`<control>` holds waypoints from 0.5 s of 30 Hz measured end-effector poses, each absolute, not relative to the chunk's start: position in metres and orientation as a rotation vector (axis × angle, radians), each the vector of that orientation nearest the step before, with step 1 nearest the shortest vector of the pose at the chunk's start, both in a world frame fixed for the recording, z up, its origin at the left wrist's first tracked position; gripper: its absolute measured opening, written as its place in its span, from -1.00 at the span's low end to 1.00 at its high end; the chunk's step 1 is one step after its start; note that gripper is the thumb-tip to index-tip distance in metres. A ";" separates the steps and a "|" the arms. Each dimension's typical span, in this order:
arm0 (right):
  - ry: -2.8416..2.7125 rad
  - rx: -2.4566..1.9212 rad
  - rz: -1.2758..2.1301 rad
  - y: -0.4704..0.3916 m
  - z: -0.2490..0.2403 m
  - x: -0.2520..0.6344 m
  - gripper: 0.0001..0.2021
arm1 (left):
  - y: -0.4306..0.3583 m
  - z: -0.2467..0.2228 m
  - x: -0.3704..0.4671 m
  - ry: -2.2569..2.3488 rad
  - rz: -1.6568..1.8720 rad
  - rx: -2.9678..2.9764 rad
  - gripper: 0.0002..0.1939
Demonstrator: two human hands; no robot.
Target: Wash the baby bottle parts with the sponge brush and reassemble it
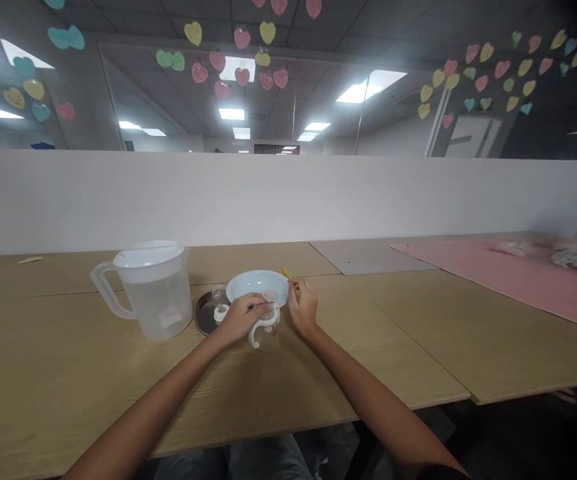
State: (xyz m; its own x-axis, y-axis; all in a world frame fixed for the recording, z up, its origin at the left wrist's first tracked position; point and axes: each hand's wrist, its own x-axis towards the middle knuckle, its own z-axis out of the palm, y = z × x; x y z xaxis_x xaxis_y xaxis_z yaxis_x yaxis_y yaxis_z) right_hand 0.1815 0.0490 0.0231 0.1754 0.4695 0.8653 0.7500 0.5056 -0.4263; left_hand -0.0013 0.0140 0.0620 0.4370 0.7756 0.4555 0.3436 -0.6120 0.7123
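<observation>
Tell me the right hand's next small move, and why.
Probably a small shift left, toward the white-handled container: the left hand is on it, while the right hand, a thin yellow item at its fingertips, sits just apart, beside the bowl.

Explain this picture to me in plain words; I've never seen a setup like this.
There is no machine here: these are a person's bare hands, seen from a camera worn on the head, looking forward and down. On the table stand a pitcher, a round metal tray and a pale bowl; a pink cloth lies far right. The left hand holds a clear container with white handles. The right hand seems to pinch a slim yellow piece, too small to identify.
</observation>
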 end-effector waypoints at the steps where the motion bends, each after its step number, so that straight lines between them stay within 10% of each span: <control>1: -1.468 -1.109 -0.277 0.047 0.025 0.180 -0.73 | 0.014 0.063 -0.001 0.918 1.037 2.183 -0.70; 10: -1.665 -1.056 -0.395 0.039 0.024 0.175 -0.76 | 0.010 0.079 -0.012 1.193 0.991 2.943 -0.67; 15: -1.578 -0.982 -0.362 0.031 0.036 0.171 -0.79 | -0.010 0.085 -0.036 1.148 1.597 2.721 -0.70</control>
State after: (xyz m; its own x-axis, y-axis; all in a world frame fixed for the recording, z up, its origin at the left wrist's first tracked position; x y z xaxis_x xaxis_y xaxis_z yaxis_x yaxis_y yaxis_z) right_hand 0.1711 0.0312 0.0364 0.0374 0.3874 0.9211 0.7504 0.5978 -0.2819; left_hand -0.0357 -0.0096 0.0854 0.3219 0.4460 0.8351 0.6494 -0.7459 0.1481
